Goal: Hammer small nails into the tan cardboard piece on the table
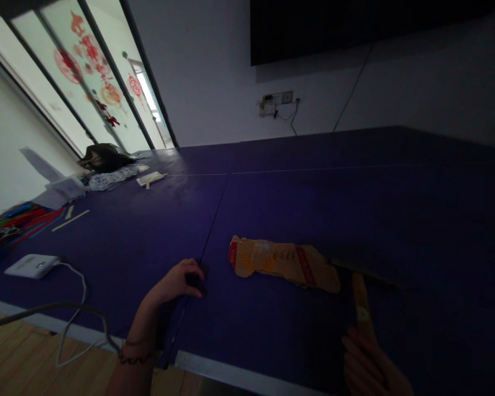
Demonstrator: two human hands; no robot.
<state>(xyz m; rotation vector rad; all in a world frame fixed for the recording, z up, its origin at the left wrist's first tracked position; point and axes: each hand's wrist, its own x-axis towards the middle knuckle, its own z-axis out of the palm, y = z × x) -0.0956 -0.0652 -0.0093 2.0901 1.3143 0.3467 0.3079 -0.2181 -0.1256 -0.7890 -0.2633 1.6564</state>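
A long, flat tan piece with two red bands and dotted markings [272, 258] lies on the dark blue-purple tabletop [297, 203]. Its outline is uneven; I cannot tell its material. To its right, my right hand [371, 360] is wrapped round the wooden handle of a scraper-like tool [362, 305]. The tool's wide, thin dark head reaches the right end of the tan piece; whether they touch is unclear. My left hand [183, 280] rests on the table to the left, its fingers curved, a gap between thumb and fingers, and nothing in it.
At left sits a white device [33, 265] with a pale cable [83, 286] hanging over the table edge. Coloured tools [20, 223], pale strips [70, 220], papers [113, 179] and a dark bag [106, 158] line the far left. A seam crosses the tabletop beside my left hand.
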